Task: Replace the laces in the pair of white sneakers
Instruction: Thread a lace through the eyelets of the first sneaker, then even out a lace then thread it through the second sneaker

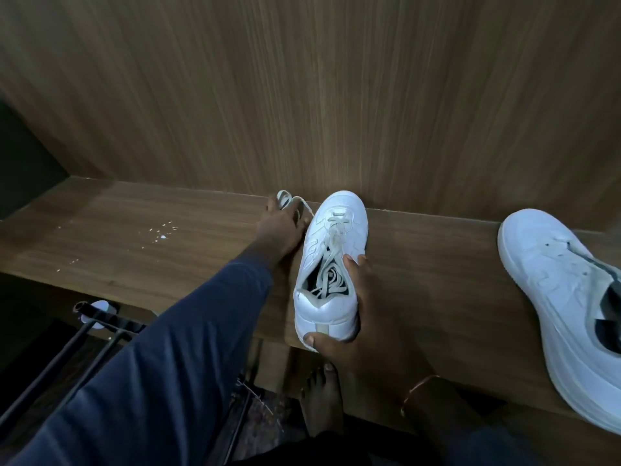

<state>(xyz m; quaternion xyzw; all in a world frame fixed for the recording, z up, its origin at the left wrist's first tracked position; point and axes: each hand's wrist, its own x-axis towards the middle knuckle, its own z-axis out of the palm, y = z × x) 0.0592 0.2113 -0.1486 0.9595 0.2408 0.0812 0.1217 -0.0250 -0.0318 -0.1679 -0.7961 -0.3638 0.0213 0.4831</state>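
A white sneaker [331, 257] stands on the wooden shelf [134, 243], toe towards the back wall, with a loose lace bundled inside its opening. My right hand [359, 317] grips its heel, thumb on the back and fingers over the collar. To the left of the toe, my left hand [280, 230] holds a small bundle of white lace [285, 200] against the shelf by the wall. A second white sneaker [568, 304] without laces lies at the far right, partly cut off by the frame edge.
A wood-grain wall [302, 95] rises directly behind the shelf. White specks [161, 233] dot the shelf's left part. Below the shelf edge are a black metal frame [90, 334] and my bare foot [319, 395] on the floor.
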